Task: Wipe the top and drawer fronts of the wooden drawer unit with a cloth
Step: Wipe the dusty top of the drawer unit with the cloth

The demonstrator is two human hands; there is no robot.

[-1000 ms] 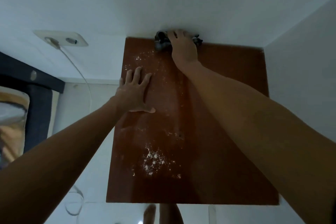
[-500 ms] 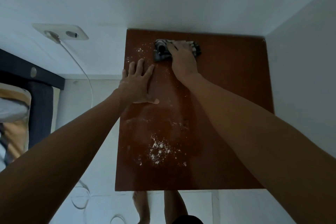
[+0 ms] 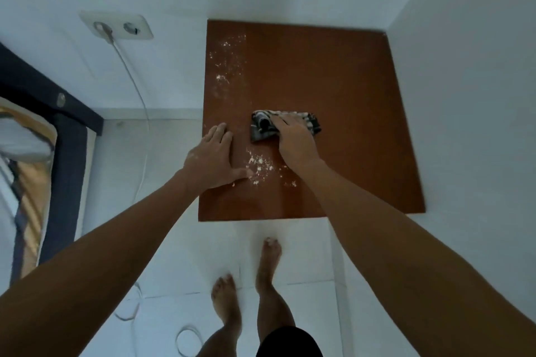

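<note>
I look straight down on the brown wooden top of the drawer unit [image 3: 333, 75], set in a white corner. My right hand [image 3: 294, 139] presses a folded dark patterned cloth [image 3: 262, 126] flat on the middle of the top. My left hand [image 3: 213, 158] lies flat, fingers together, on the top's left edge. White powder [image 3: 259, 166] is scattered between the two hands, and more powder [image 3: 227, 62] runs along the far left part. The drawer fronts are hidden below the top.
White walls close the unit in behind and on the right. A wall socket [image 3: 116, 27] with a white cable [image 3: 139, 101] hangs left of it. A dark bed frame [image 3: 66, 153] stands at far left. My bare feet [image 3: 249, 275] are on white floor tiles, beside cable loops [image 3: 187, 339].
My right hand has dragged the cloth from the back edge toward me to the middle of the top. My left hand slid nearer along the left edge. The view tilted down, showing my feet.
</note>
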